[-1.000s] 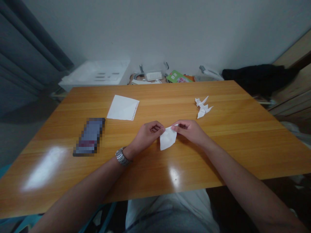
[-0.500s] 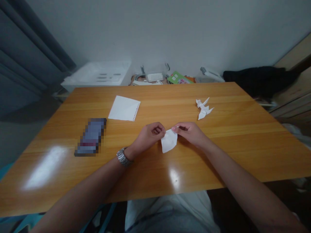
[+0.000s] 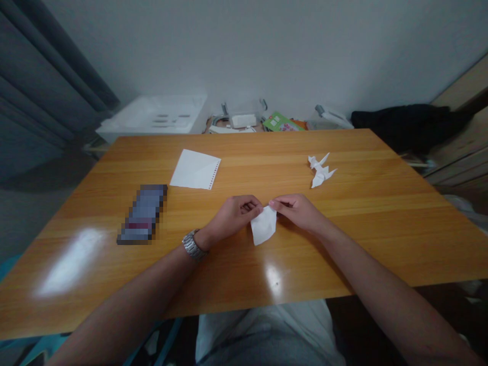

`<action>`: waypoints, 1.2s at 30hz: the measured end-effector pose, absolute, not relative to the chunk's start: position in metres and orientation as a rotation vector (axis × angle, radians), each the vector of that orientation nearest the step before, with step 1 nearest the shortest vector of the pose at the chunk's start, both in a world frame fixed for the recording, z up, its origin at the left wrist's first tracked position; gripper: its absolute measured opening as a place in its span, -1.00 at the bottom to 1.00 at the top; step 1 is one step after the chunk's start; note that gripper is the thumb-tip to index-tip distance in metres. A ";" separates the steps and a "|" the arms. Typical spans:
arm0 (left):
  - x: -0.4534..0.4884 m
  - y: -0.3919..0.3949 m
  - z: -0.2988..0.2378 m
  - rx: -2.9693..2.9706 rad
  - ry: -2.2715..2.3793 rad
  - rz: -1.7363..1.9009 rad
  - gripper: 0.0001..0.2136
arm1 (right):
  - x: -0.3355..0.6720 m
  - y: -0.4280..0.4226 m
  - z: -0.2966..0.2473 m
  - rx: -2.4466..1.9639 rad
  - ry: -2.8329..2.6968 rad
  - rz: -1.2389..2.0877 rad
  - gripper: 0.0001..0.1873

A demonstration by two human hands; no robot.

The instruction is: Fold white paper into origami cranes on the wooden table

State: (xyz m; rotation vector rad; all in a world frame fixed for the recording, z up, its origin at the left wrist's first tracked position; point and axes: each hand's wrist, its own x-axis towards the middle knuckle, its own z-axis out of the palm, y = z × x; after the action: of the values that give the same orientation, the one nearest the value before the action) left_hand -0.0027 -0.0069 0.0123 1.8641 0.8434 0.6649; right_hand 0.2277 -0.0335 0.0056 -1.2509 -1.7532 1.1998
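Note:
A small piece of folded white paper hangs between my two hands, above the near middle of the wooden table. My left hand, with a metal watch on its wrist, pinches the paper's upper left edge between thumb and fingers. At the upper right corner, the thumb and forefinger of my right hand are closed on the same paper. The fingers hide the paper's top edge in part. Beyond my right hand lies a folded white paper figure with pointed ends.
A white sheet with a perforated edge lies at the table's back left. Nearer on the left is a dark, blurred-out phone-like object. Behind the wooden table stand a white plastic bin and a green booklet.
Both hands have come slightly nearer to me, and the paper's lower end has swung a little down and left. The fingers still pinch it.

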 end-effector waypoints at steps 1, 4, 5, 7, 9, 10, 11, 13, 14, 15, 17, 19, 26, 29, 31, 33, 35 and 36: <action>-0.003 -0.007 0.012 1.864 0.844 0.665 -0.75 | 0.227 -0.033 0.005 -1.252 -1.758 1.200 -0.51; -0.002 -0.007 0.013 1.856 0.844 0.665 -0.76 | 0.226 -0.034 0.003 -1.235 -1.751 1.197 -0.55; -0.002 -0.007 0.013 1.857 0.847 0.665 -0.78 | 0.225 -0.034 0.003 -1.221 -1.745 1.195 -0.57; -0.002 -0.008 0.013 1.860 0.854 0.662 -0.81 | 0.223 -0.035 0.002 -1.198 -1.735 1.200 -0.63; -0.002 -0.008 0.013 1.859 0.857 0.657 -0.83 | 0.222 -0.036 0.003 -1.199 -1.740 1.204 -0.67; -0.002 -0.009 0.012 1.858 0.857 0.655 -0.83 | 0.222 -0.037 0.004 -1.208 -1.749 1.196 -0.69; -0.002 -0.009 0.012 1.858 0.858 0.657 -0.83 | 0.221 -0.037 0.004 -1.219 -1.762 1.180 -0.70; -0.001 -0.009 0.012 1.867 0.864 0.670 -0.82 | 0.221 -0.038 0.005 -1.243 -1.778 1.140 -0.70; -0.001 -0.010 0.012 1.875 0.870 0.677 -0.82 | 0.222 -0.038 0.006 -1.255 -1.779 1.127 -0.69; 0.000 -0.010 0.013 1.884 0.879 0.681 -0.81 | 0.222 -0.038 0.006 -1.264 -1.776 1.124 -0.68; 0.000 -0.010 0.015 1.910 0.898 0.680 -0.82 | 0.222 -0.038 0.006 -1.272 -1.752 1.151 -0.67; -0.001 -0.009 0.017 1.945 0.914 0.672 -0.82 | 0.223 -0.038 0.006 -1.272 -1.712 1.214 -0.66; -0.005 -0.005 0.016 1.977 0.901 0.647 -0.79 | 0.225 -0.040 0.010 -1.292 -1.650 1.357 -0.57; -0.003 -0.005 0.016 1.895 0.896 0.678 -0.76 | 0.227 -0.038 0.008 -1.303 -1.663 1.303 -0.52; -0.002 -0.007 0.017 1.839 0.899 0.716 -0.73 | 0.229 -0.036 0.006 -1.307 -1.645 1.281 -0.50; -0.002 -0.008 0.018 1.765 0.911 0.728 -0.67 | 0.230 -0.034 0.004 -1.314 -1.587 1.260 -0.51; -0.001 -0.009 0.018 1.677 0.900 0.713 -0.59 | 0.231 -0.033 0.003 -1.320 -1.506 1.236 -0.53; -0.001 -0.009 0.017 1.645 0.887 0.706 -0.56 | 0.231 -0.032 0.003 -1.320 -1.464 1.225 -0.54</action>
State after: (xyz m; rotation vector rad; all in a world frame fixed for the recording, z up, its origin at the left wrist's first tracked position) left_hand -0.0007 -0.0092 0.0166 1.6447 0.8869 0.7064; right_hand 0.2308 -0.0322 0.0029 -1.3205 -1.4635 1.2247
